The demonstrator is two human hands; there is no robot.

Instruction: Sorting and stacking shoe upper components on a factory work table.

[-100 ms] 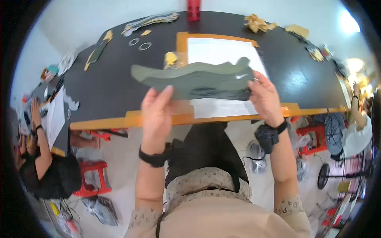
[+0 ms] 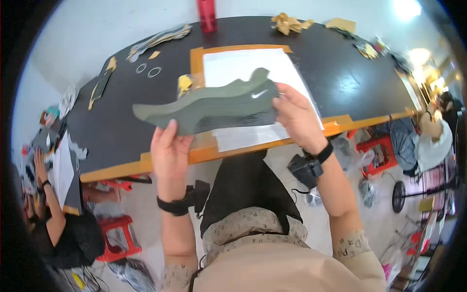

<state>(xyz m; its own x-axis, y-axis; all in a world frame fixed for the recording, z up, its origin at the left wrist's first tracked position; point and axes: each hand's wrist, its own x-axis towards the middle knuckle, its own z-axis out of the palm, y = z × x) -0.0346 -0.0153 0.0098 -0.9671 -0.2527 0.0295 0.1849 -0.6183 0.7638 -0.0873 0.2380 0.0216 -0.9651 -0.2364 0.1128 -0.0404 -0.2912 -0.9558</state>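
The right hand [image 2: 301, 119] grasps one end of a flat dark green piece [image 2: 209, 107], its thumb and fingers [image 2: 286, 100] pinching the piece just beside a small white mark. The left hand [image 2: 170, 155] has its thumb on the lower edge of the piece towards the other end; its fingers hold there too, though their grip behind the edge is partly hidden. Between the two sets of fingers the piece stretches lengthwise, raised over the tabletop [image 2: 360, 92], with a lighter olive band along its far side and dark ribbing along its near side. Its pointed tip reaches out past the left fingers.

Just below the fingers, each wrist wears a black strap with a dark box, the left strap [image 2: 171, 207] and the right strap [image 2: 325, 152].

Beneath the piece and beyond the fingers lies a white sheet [image 2: 245, 63], with brown tape [image 2: 197, 58] at its border. Near the sheet, ahead of the left fingers, is a yellow item [image 2: 185, 83]. Farther out on that side lie two pale rings [image 2: 154, 72], a small tan scrap [image 2: 154, 55] and a bundle of grey strips [image 2: 158, 41]; well left of the left fingers is a green-and-tan piece [image 2: 102, 83]. Straight ahead, well beyond both hands, stands a red cylinder [image 2: 207, 18]. Far ahead of the right fingers lie crumpled tan paper [image 2: 289, 23] and a flat tan piece [image 2: 340, 24].
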